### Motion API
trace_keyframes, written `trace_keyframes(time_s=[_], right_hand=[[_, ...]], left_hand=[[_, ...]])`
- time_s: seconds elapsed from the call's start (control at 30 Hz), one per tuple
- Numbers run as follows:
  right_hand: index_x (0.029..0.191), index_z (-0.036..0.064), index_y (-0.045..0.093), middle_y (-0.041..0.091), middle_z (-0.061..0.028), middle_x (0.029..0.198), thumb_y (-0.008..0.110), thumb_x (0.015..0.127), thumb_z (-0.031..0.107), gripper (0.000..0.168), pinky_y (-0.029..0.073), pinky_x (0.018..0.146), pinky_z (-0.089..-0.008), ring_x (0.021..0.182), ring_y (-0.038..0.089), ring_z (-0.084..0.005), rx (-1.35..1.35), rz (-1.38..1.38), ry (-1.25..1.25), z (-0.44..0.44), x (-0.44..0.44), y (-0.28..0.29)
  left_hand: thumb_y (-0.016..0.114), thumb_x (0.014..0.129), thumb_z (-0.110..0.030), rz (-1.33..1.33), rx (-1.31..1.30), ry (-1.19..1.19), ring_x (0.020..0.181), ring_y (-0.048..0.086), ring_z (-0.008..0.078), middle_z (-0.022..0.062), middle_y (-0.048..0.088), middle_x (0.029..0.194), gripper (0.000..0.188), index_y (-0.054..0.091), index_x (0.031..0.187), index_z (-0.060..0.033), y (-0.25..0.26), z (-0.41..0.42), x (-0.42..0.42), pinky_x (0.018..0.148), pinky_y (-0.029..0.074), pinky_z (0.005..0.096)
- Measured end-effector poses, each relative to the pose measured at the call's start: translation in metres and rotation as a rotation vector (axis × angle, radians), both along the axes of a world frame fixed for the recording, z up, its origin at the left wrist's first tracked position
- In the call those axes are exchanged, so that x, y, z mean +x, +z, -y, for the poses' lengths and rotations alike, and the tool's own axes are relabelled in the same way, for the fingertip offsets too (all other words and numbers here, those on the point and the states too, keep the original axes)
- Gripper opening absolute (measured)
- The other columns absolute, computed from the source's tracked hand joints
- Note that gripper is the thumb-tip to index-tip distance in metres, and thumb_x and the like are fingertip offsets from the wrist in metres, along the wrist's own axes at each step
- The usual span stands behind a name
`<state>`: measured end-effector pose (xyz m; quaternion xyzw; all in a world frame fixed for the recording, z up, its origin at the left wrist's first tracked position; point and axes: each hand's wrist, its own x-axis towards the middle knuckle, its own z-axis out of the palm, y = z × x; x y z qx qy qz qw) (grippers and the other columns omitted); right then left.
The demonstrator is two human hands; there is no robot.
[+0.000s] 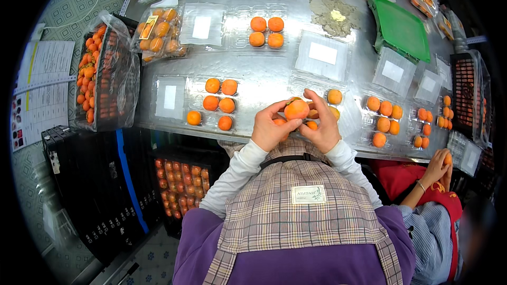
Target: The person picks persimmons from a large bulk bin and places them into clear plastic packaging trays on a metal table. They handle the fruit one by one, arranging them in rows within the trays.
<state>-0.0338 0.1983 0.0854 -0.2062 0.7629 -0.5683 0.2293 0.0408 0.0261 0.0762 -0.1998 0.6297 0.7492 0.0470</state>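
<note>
Above the table edge, an orange persimmon [296, 109] with a green calyx is held between the thumb and fingers of my left hand [269, 126]. My right hand [324, 126] is close beside the fruit, thumb and index finger spread apart; whether its thumb touches the fruit is hard to tell. Beneath my hands lies a clear plastic clamshell tray with persimmons [334, 96], partly hidden by my fingers. To the left, another open clamshell [194, 97] has several persimmons in its cups, its lid [170, 97] folded flat with a white label.
A plastic-lined crate of persimmons [89, 75] stands at the left. Closed fruit packs [156, 31] and open clamshells [258, 33] lie across the metal table [261, 69]. A green tray [402, 27] is at back right. A co-worker's hands [437, 170] hold a persimmon at the right.
</note>
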Motion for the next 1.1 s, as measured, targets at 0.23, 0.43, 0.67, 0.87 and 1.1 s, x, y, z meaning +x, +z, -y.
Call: trace_keyframes(time_s=[0.23, 0.43, 0.67, 0.87, 1.1], right_hand=[[0.147, 0.009, 0.046, 0.057, -0.0136, 0.133, 0.079, 0.077, 0.011, 0.077, 0.051, 0.098, -0.0367, 0.123, 0.059, -0.0273, 0.081, -0.309, 0.11, -0.003, -0.005, -0.009], [0.144, 0.003, 0.047, 0.062, -0.0119, 0.128, 0.081, 0.081, 0.009, 0.072, 0.053, 0.096, -0.033, 0.117, 0.063, -0.0207, -0.17, 0.295, -0.064, -0.008, -0.008, -0.018], [0.143, -0.001, 0.046, 0.061, -0.0121, 0.131, 0.078, 0.085, 0.005, 0.067, 0.052, 0.101, -0.0346, 0.119, 0.062, -0.0209, -0.376, 0.44, -0.23, -0.018, -0.015, -0.033], [0.143, -0.002, 0.046, 0.061, -0.0122, 0.132, 0.077, 0.086, 0.007, 0.065, 0.049, 0.105, -0.0361, 0.122, 0.061, -0.0218, -0.423, 0.482, -0.232, -0.02, -0.014, -0.037], [0.143, -0.002, 0.046, 0.061, -0.0114, 0.132, 0.077, 0.088, 0.009, 0.063, 0.05, 0.104, -0.0355, 0.121, 0.061, -0.0214, -0.423, 0.516, -0.203, -0.018, -0.011, -0.038]], left_hand=[[0.072, 0.095, -0.02, 0.021, 0.345, 0.016, 0.096, 0.068, 0.0152, 0.0116, 0.069, 0.115, 0.048, 0.059, 0.134, 0.005, -0.021, -0.002, 0.003, 0.083, 0.057, 0.0275], [0.055, 0.104, -0.026, 0.172, 0.976, 0.122, 0.106, 0.067, 0.0228, 0.0151, 0.068, 0.116, 0.044, 0.052, 0.139, 0.0007, -0.03, 0.006, 0.007, 0.092, 0.057, 0.0359], [0.068, 0.091, -0.008, -0.043, 0.785, 0.026, 0.124, 0.059, 0.0246, 0.0128, 0.059, 0.133, 0.053, 0.049, 0.14, -0.0039, -0.018, 0.012, 0.01, 0.106, 0.05, 0.0407], [0.076, 0.081, 0.005, -0.096, 0.697, 0.001, 0.127, 0.057, 0.0225, 0.0108, 0.058, 0.136, 0.067, 0.049, 0.141, -0.0045, -0.011, 0.008, 0.007, 0.109, 0.049, 0.0382], [0.077, 0.086, -0.001, -0.091, 0.607, 0.006, 0.123, 0.061, 0.0262, 0.0145, 0.059, 0.133, 0.062, 0.048, 0.141, -0.0004, -0.007, 0.006, 0.006, 0.107, 0.051, 0.0404]])
